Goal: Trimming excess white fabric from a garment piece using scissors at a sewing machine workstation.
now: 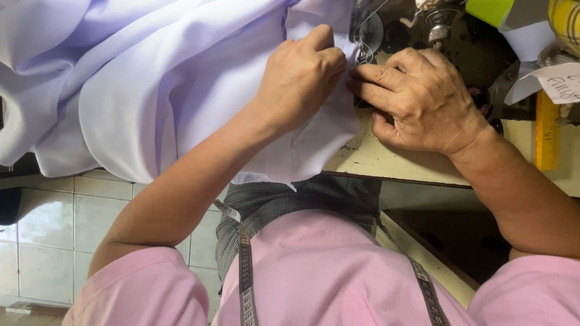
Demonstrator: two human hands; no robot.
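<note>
A big piece of pale lilac fabric (139, 84) lies bunched over the left of the sewing table (368, 160) and hangs off its front edge. My left hand (299, 75) is curled, pinching the fabric's edge close to the sewing machine's needle area (362, 42). Fingers bent, my right hand (417, 99) grips the same edge right beside the left hand, fingertips touching it. The bit of cloth between the fingers is mostly hidden.
The sewing machine head (438, 21) stands at the top right. A yellow ruler (547, 130) and paper slips (559, 81) lie at the right. A measuring tape (244, 265) hangs around my neck over a pink shirt. Tiled floor (48, 241) shows at lower left.
</note>
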